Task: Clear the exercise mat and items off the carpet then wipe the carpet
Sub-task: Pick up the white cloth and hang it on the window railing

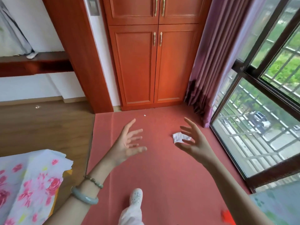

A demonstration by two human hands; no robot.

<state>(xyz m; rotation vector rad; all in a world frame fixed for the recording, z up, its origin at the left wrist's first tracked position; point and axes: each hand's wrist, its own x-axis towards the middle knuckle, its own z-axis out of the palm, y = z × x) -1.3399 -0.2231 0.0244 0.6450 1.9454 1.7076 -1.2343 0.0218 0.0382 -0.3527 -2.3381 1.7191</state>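
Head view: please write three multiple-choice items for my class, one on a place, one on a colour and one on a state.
1. Where does the cloth lie?
A. on the carpet, by the right grip
B. on a table
C. in a basket

2. What colour is the curtain?
A. green
B. purple
C. white

3. How is the left grip?
A. pinching the cloth
B. curled into a fist
C. open, holding nothing

Key:
1 A: the cloth rests on the red carpet beside the right grip.
2 B: the hanging folds are purple.
3 C: it is spread wide with nothing in it.
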